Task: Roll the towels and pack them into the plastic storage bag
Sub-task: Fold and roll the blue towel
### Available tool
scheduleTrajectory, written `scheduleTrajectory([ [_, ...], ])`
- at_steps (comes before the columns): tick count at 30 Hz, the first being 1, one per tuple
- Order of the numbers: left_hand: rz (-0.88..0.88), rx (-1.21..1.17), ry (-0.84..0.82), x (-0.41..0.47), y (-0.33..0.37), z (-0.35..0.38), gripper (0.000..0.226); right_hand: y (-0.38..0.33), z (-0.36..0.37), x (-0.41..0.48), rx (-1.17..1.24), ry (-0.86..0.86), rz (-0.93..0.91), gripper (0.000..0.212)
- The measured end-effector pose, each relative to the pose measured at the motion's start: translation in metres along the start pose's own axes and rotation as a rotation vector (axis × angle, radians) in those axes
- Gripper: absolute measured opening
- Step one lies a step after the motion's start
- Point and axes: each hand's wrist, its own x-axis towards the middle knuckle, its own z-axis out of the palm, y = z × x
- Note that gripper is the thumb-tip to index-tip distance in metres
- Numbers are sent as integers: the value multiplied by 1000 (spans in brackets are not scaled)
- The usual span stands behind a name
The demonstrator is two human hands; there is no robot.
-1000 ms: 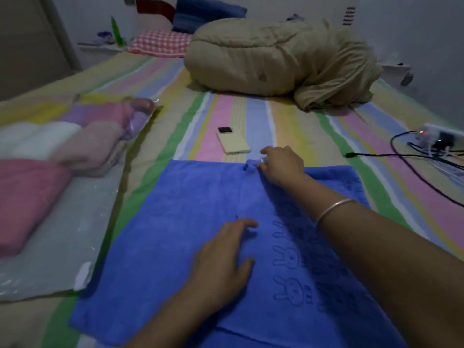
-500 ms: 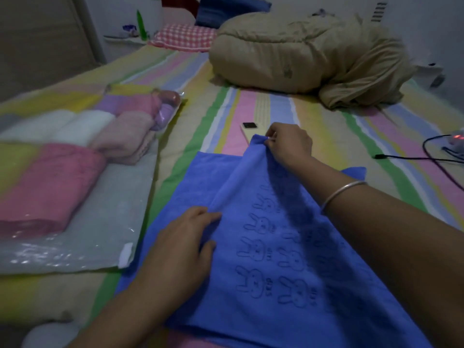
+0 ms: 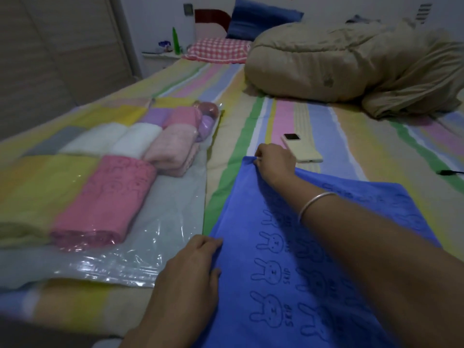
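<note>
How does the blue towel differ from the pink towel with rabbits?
The blue towel lies flat and folded on the bed; the pink towel is rolled up. The blue towel is outside the plastic bag; the pink towel is inside it. Both hands touch the blue towel; none touches the pink one. Both towels share a rabbit pattern.

single head-mounted view, looking forward and down along the bed point(image 3: 288, 116) from close above; both forearms enter from the lower edge, wall beyond.

Dim room — striped bed point(image 3: 313, 126), pale wall point(image 3: 326, 6)
</note>
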Motion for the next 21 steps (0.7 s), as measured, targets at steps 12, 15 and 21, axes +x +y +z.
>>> scheduleTrajectory([
  [12,-152,244,17,-3,15,0,49,14,10,-23,281,-161,-137,38],
  [15,-165,377,4,-3,24,3,44,23,-9,-51,330,-235,-239,53],
  [21,-19,620,162,-6,52,11,49,82,-51,-117,-75,-348,-12,61],
])
